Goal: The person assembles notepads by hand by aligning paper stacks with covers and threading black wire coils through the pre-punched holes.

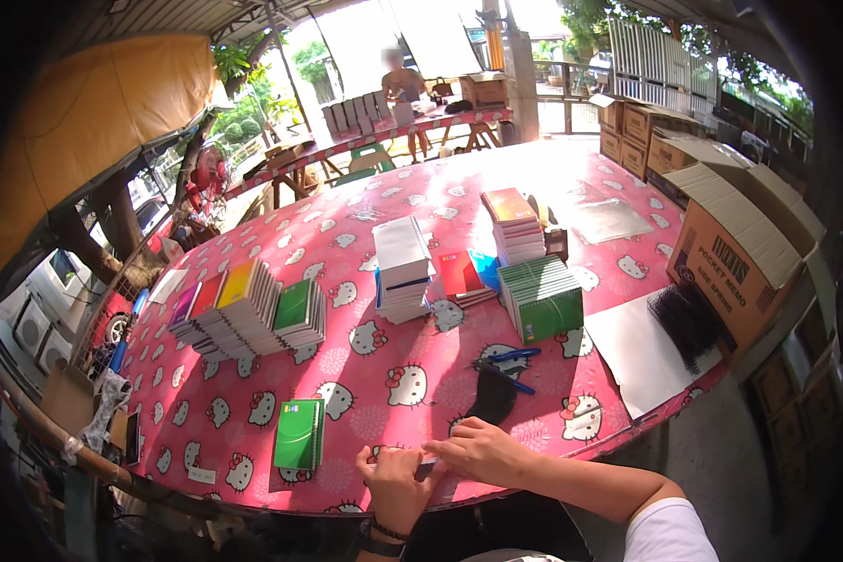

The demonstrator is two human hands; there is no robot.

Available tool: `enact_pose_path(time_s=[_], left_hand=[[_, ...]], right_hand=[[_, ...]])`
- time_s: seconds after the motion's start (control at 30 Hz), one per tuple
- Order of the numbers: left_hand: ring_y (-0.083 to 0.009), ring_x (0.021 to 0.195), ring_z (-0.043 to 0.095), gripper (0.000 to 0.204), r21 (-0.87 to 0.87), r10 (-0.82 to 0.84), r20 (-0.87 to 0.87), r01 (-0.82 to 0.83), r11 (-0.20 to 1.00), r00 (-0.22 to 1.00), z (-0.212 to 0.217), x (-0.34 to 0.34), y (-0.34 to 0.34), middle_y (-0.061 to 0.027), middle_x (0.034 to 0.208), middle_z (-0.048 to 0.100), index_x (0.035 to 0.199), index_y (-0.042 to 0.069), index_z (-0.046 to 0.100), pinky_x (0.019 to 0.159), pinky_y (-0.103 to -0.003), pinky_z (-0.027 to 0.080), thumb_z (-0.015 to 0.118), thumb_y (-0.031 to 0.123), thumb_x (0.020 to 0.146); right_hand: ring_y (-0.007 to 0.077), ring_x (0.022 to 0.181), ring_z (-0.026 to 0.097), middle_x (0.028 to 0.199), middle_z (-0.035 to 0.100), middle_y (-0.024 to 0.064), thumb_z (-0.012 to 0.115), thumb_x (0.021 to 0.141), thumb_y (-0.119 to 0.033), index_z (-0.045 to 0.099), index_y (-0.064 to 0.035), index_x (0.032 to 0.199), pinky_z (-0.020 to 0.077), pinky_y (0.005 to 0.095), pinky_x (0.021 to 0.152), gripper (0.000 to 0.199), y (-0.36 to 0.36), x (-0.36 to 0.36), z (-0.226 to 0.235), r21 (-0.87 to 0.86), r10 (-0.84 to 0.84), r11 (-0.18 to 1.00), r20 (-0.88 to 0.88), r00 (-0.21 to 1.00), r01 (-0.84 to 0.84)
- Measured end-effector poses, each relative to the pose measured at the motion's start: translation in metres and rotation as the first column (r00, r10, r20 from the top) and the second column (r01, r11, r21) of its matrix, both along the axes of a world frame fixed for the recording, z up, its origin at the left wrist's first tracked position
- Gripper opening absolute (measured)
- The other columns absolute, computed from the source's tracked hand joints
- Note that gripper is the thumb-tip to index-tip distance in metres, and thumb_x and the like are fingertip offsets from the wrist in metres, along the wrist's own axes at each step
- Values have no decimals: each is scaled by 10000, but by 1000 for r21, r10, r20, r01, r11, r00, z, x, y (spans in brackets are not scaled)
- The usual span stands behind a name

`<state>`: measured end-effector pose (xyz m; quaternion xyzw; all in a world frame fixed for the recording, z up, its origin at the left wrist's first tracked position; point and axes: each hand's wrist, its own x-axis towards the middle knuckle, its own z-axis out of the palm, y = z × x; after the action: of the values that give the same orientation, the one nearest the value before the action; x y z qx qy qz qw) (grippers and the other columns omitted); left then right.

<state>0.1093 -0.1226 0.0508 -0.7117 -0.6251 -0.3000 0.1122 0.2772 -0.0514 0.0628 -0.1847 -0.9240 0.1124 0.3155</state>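
My left hand and my right hand meet at the near edge of the table, fingers bent and pressed together. Between their fingertips shows a small greyish bit that I cannot make out, mostly hidden by the fingers. To the left of them lies a small stack of green spiral notebooks. Just beyond my right hand is a dark, flat patch, with two blue pen-like items next to it. A dark band circles my left wrist.
Stacks of coloured notebooks, white-topped pads and green notebooks stand across the pink table. At right are a white sheet with a black bundle and an open carton. Another person is at the far table.
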Motion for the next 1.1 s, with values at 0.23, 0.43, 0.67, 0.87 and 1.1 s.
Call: enact_pose_path(time_s=[0.23, 0.43, 0.67, 0.87, 1.1], left_hand=[[-195, 774, 561, 299, -59, -76, -19, 75, 995, 997, 0, -4, -1, 9, 743, 570, 805, 133, 630, 945, -512, 296, 765, 365, 675], [-179, 821, 579, 255, -34, -181, 121, 186, 982, 976, 16, 2, -3, 21, 824, 626, 919, 166, 639, 970, -505, 256, 719, 347, 760], [-150, 847, 597, 223, -130, -220, 158, 241, 962, 963, 1, -4, -1, 40, 903, 650, 981, 165, 627, 979, -501, 242, 644, 337, 840], [-173, 850, 596, 225, -112, -278, 213, 306, 945, 937, 15, -3, 0, 30, 889, 654, 967, 163, 638, 997, -538, 217, 625, 358, 856], [-165, 878, 600, 342, -146, -265, 199, 296, 944, 944, 17, -8, -1, 10, 889, 640, 963, 166, 640, 1009, -560, 213, 703, 434, 760]], right_hand=[[221, 875, 597, 873, 614, 44, 641, 784, -174, 568, -101, 1141, 466, 362, 828, 372, 5, 1, -3, -69, 3, 998, 150, 989, 8], [366, 1153, 496, 1303, 480, 178, 651, 808, -360, 511, -94, 1216, 429, 441, 962, 507, 75, 32, 2, -134, -251, 944, 300, 920, 301], [414, 1272, 351, 1414, 316, 210, 720, 699, -534, 469, -140, 1266, 362, 549, 989, 735, 71, 39, -18, -303, -285, 877, 297, 912, 372], [390, 1278, 324, 1436, 287, 214, 733, 642, -572, 496, -190, 1262, 291, 559, 995, 766, 56, 51, -29, -81, -329, 921, 358, 874, 381], [413, 1249, 341, 1438, 282, 241, 750, 629, -531, 583, -241, 1189, 295, 513, 991, 652, 51, 46, -34, -66, -380, 904, 323, 867, 421]])
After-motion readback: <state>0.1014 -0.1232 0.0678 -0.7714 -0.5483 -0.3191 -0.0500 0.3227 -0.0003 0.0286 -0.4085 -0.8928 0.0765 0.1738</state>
